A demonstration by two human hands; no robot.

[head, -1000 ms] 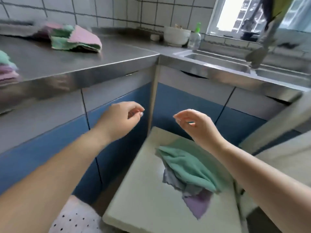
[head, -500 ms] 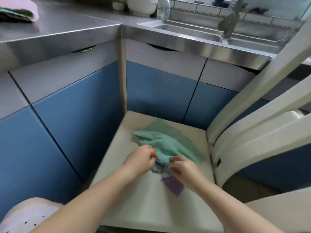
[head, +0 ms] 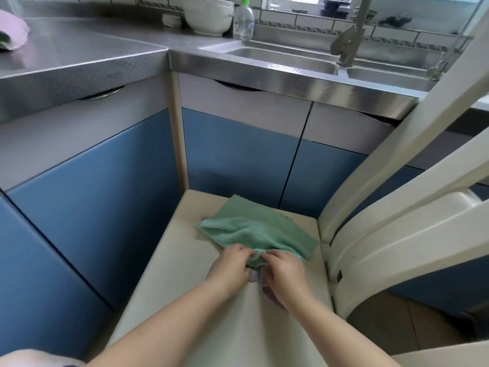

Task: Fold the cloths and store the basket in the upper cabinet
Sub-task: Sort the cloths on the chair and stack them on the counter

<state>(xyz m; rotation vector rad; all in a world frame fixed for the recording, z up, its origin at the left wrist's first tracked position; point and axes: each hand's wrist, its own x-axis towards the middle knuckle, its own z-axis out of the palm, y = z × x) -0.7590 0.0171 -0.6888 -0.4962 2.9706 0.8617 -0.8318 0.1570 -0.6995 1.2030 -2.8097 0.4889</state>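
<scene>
Risk, cloths sliding off: the green cloth (head: 254, 231) lies rumpled on the pale chair seat (head: 169, 282), its far edge toward 12 o'clock; judging from the small grip on one bunched edge, a quick lift could drag the lilac cloth (head: 268, 290) underneath along with it and drop it off the seat
Risk, uneven fold: both hands grip close together at the near edge, so the far corners hang uncontrolled; the fold could come out crooked unless the hands spread to the corners first
Risk, basket: no basket and no upper cabinet shows here, so that step is likely well off
Chair back: (head: 397, 165) rises at 3 o'clock, just beside the green cloth, and may crowd the right arm
Worktop: steel worktop (head: 79, 56) at 10 o'clock carries a pink cloth (head: 13, 30) at its far left edge, well apart from the hands
Left hand: (head: 230, 268) at 6 o'clock of the green cloth, fingers curled, pinching its near edge
Right hand: (head: 287, 274) just beside the left, fingers curled on the same bunched edge, resting over the lilac cloth
</scene>
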